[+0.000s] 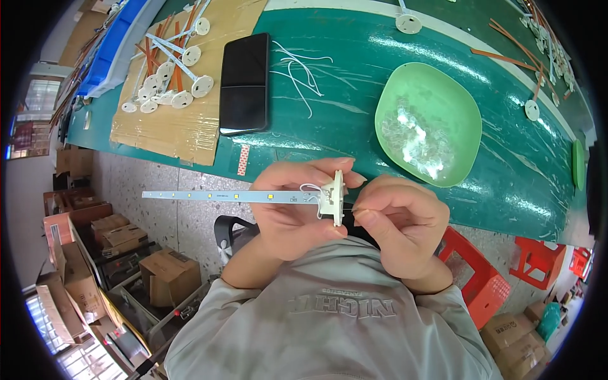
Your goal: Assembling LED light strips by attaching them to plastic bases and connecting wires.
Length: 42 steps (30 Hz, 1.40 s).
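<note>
Gripping the LED strip [228, 196] with my left hand [294, 212], right hand [396, 221] pinching its white end disc [335, 197]; green bowl [428, 123] at one o'clock on worktop [342, 82].

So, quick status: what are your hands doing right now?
Left hand grips LED strip at its white round base. Right hand pinches the base's far side. Nothing between them.

phone [244, 82] on table [354, 133], between cardboard [190, 126] and bowl [428, 123].
</note>
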Tool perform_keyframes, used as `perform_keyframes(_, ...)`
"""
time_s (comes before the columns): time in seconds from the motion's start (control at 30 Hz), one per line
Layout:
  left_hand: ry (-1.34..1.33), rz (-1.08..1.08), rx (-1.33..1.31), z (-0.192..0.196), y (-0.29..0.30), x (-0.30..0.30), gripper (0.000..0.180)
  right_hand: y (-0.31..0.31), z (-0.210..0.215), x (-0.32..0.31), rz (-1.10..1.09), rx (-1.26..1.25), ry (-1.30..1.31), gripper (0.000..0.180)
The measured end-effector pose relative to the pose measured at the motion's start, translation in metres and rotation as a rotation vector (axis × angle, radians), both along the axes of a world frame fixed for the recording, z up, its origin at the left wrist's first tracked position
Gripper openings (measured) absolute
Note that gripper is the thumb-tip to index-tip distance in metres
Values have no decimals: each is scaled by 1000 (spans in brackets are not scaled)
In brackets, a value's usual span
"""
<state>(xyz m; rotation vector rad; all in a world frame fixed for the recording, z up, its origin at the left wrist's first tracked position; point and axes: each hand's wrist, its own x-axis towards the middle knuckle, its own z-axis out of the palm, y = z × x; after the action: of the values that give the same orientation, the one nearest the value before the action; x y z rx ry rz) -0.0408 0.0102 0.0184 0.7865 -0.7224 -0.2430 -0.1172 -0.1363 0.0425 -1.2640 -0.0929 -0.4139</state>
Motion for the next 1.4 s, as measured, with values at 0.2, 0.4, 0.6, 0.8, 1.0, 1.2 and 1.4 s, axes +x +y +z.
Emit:
perform_keyframes(0.2, -34, -12, 28, -2, 3, -2, 54, 0, 0, -2, -1, 19, -38, 10)
perform_keyframes(0.4, -48, -22, 49, -6, 4, -4, 54, 3, 2, -3, -1, -61, -26, 8)
perform_keyframes(0.6, -75, -41, 81, -5, 13, 4, 55, -4, 3, 7, 0, -380, -226, 14)
perform_keyframes(0.8, -165, -170, 45, -4, 16, 12, 56, -1, 2, 10, 58, -384, -292, 13)
perform_keyframes(1.0, -43, -81, 18, -5, 16, -7, 57, 14, -3, 4, -129, -391, -291, 15)
perform_keyframes(1.2, -6, 22, 56, -13, 19, -23, 59, 20, -7, 7, -228, -454, -327, 15)
perform_keyframes(1.4, 22, 30, 76, -16, 20, -20, 54, 18, -6, 11, -255, -573, -366, 14)
